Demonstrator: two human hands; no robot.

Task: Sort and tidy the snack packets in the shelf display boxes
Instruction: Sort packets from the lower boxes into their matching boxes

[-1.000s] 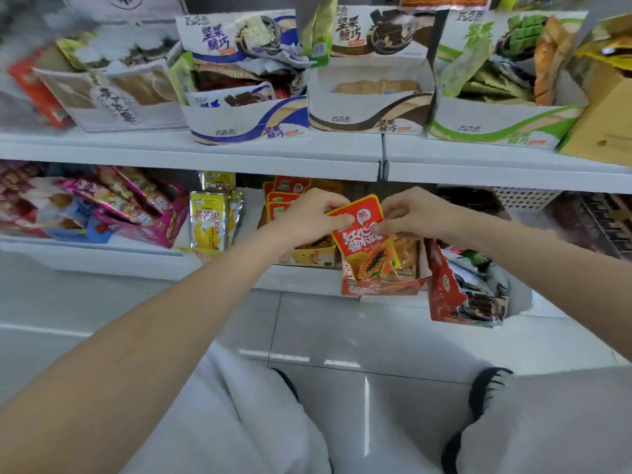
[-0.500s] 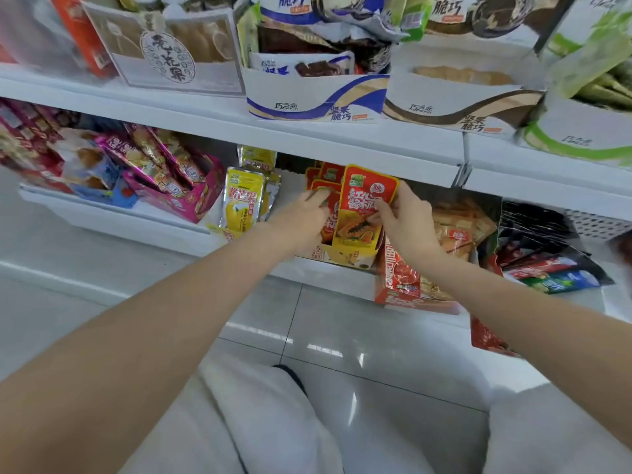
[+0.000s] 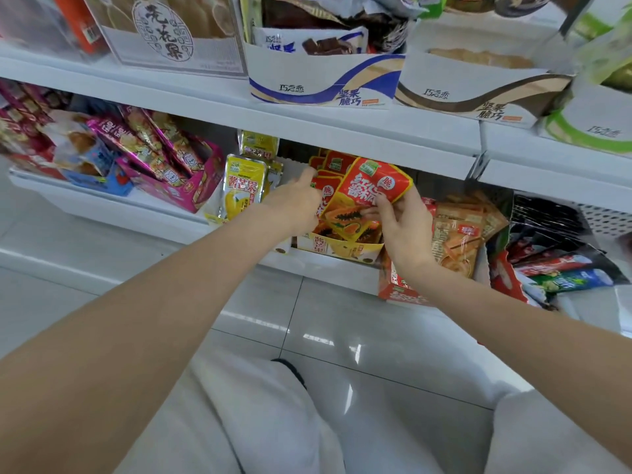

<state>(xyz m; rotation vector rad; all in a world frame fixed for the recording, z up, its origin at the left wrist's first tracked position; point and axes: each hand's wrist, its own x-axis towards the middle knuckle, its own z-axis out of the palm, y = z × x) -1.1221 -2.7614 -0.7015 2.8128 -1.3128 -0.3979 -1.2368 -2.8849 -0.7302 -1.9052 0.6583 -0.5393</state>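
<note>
Packet (image 3: 371, 188) tilted since, right hand (image 3: 405, 227) pinching

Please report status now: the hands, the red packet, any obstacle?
Right hand pinches red papaya packet above yellow display box. Left hand on packets already inside. Upper shelf edge close overhead.

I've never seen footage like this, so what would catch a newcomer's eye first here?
Probably the red papaya snack packet at the centre, pinched by the right hand above a yellow display box on the lower shelf. The left hand reaches into the packets beside it. Left of that stands a bright yellow packet.
</note>
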